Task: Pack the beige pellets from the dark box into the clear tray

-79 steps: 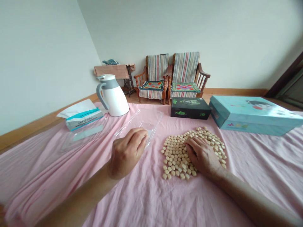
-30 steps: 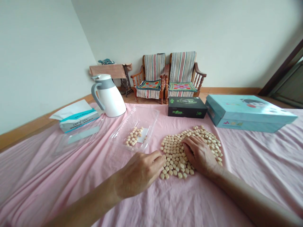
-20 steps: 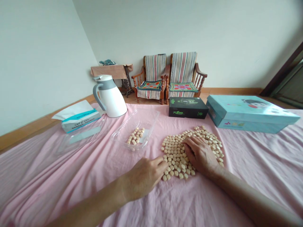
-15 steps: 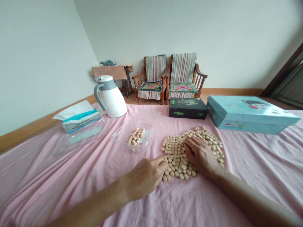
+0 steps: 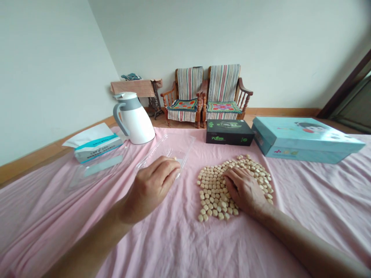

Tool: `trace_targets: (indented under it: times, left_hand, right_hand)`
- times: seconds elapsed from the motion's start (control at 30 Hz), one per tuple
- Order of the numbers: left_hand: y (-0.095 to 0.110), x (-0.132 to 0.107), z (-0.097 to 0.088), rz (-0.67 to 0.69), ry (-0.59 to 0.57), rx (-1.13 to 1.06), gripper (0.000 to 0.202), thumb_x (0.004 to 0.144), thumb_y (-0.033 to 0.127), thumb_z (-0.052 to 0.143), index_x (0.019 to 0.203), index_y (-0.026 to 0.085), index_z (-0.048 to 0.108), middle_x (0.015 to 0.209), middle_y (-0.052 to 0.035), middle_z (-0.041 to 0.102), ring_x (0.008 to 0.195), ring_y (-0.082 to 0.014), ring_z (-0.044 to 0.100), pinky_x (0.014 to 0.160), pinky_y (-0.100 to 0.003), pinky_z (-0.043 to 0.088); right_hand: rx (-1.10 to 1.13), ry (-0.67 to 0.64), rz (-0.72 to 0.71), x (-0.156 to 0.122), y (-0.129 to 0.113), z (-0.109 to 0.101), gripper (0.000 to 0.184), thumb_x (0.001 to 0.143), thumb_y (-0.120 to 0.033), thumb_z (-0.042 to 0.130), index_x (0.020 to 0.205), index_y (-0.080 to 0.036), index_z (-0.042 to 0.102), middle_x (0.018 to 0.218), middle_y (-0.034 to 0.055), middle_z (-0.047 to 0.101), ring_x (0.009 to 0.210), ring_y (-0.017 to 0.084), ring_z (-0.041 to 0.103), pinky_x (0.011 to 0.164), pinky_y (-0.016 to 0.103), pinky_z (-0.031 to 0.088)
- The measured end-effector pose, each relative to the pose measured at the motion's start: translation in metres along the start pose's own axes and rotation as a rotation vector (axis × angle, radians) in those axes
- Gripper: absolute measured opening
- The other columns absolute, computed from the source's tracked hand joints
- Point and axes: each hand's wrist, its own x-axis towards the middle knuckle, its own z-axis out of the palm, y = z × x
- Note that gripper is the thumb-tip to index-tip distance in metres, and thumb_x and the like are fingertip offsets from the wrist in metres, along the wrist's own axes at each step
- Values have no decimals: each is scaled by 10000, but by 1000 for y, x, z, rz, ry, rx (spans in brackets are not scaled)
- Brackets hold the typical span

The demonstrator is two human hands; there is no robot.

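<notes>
Beige pieces (image 5: 213, 187) lie under the right of two knuckles-up hands (image 5: 247, 191).

Soft, fairly bright daylight spreads evenly, its source out of view, and gives the wall (image 5: 278, 50) a cool greenish cast. The white vacuum jug (image 5: 140, 125) almost washes out on its body; thin glints trace the clear plastic tray (image 5: 171, 146), and a pale sheen lies across the light-blue box's (image 5: 307, 139) lid. Shadows are faint: a darker patch sits under the right hand (image 5: 246, 189), and the left forearm (image 5: 92, 231) dims at its near end. The wide lens stretches things toward the pink sheet's (image 5: 220, 247) left and right edges. Lettering on the tissue pack (image 5: 98, 148) is smeared; the top right corner darkens.
</notes>
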Motion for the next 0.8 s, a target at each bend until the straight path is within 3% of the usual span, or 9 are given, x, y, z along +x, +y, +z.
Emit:
trace_targets:
  times: [0.17,0.3,0.33,0.4,0.47,0.53,0.63,0.8]
  left_hand:
    - [-15,0,5,-78,54,75,122,871,107,529,961,165,586,909,-33,670,873,-123,646,813,-223,518]
    - [1,-12,11,0,114,-28,167,857,89,545,1002,164,579,877,-31,676,849,-119,658,808,-211,532]
    - [7,-15,13,38,54,-82,192,861,81,530,1031,162,568,895,-36,675,862,-122,658,810,-213,536]
    - [20,-21,21,89,-191,-171,258,877,59,466,1103,162,537,984,-56,660,898,-129,655,807,-225,546]
    - [31,-25,30,75,-486,-189,330,878,38,406,1163,174,502,1091,-73,622,916,-137,650,788,-242,558]
    - [37,-26,41,28,-696,-174,370,870,26,385,1185,194,481,1125,-68,593,919,-143,645,776,-257,562]
    - [37,-26,52,-37,-811,-169,352,863,24,390,1151,202,488,1077,-52,584,920,-149,635,790,-268,554]
    - [31,-31,60,-60,-825,-190,269,857,26,402,1038,180,528,1023,-51,585,912,-152,618,800,-271,544]
  right_hand:
    - [2,-8,2,0,-1,-1,201,927,-211,414,850,-186,598,817,55,607,800,189,541,768,331,376]
    - [0,0,-4,0,1,0,181,915,-202,426,863,-193,600,820,54,612,796,188,547,750,323,381]
    - [-2,3,-7,0,1,1,178,912,-200,429,871,-194,602,822,54,614,799,188,548,749,322,382]
    - [-3,8,-13,0,2,1,177,910,-201,430,874,-196,603,818,53,615,796,188,549,747,321,383]
    - [-2,7,-16,0,2,2,179,911,-205,428,862,-196,600,810,52,613,789,187,548,746,321,383]
    - [2,6,-12,0,2,2,181,913,-206,425,852,-197,596,806,51,611,786,186,547,749,321,384]
    - [8,-1,-6,-1,3,3,174,911,-207,429,865,-197,597,813,52,611,795,189,548,759,322,386]
    - [3,-5,-5,0,2,2,187,920,-213,421,861,-194,597,827,60,614,814,196,547,769,333,382]
